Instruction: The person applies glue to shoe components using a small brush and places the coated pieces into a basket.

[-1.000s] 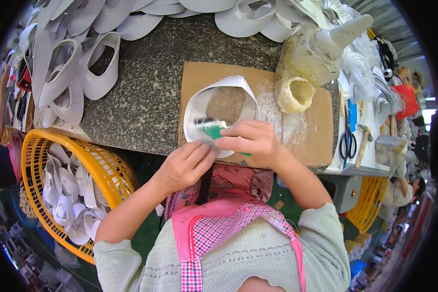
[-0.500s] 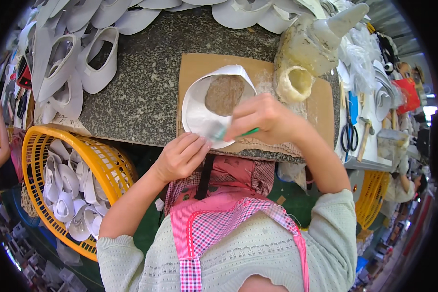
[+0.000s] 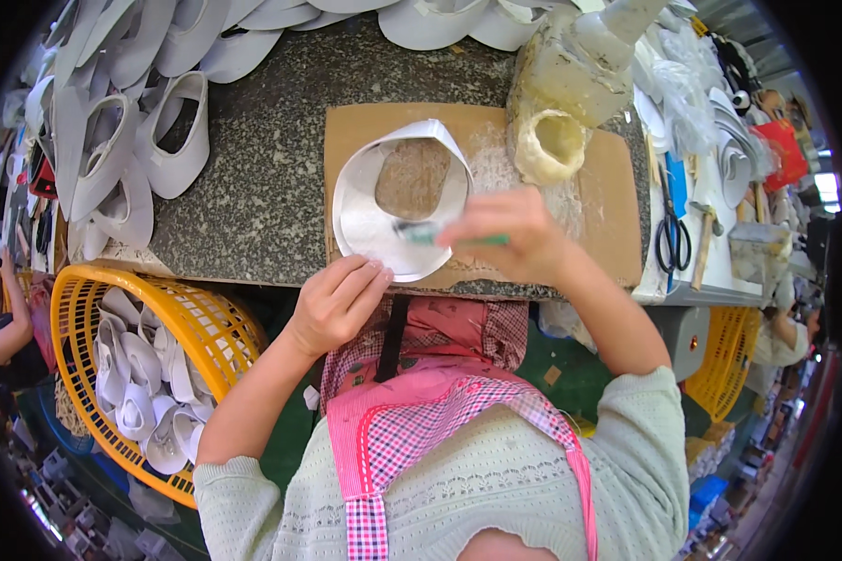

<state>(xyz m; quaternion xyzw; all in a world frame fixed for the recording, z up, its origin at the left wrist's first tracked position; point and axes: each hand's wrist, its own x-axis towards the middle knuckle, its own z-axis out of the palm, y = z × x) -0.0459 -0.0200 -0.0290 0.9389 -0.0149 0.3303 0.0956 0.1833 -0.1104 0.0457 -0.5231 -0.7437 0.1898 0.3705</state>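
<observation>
A white shoe upper (image 3: 360, 208) with an oval opening lies on a sheet of brown cardboard (image 3: 617, 215). My left hand (image 3: 332, 304) pinches its near edge between thumb and fingers. Closed around a green-handled brush (image 3: 496, 239) is my right hand (image 3: 510, 229), blurred by motion. The dark brush tip is over the upper's white surface, just below the opening; whether it touches cannot be made out. Beyond my right hand stands a cloudy plastic bottle (image 3: 571, 79) with a crusted, cream-coloured open mouth, holding what looks like glue.
Many more white uppers (image 3: 173, 140) are piled along the far and left sides of the speckled table (image 3: 253, 187). A yellow basket (image 3: 150, 280) of uppers stands at the left. Black-handled scissors (image 3: 672, 245) and a hammer (image 3: 704, 245) lie at the right. Other people are at both sides.
The brush has moved from the upper's near edge, beside my left fingers, farther away toward the opening. My left hand keeps its pinch on the edge. The whole view has shifted slightly.
</observation>
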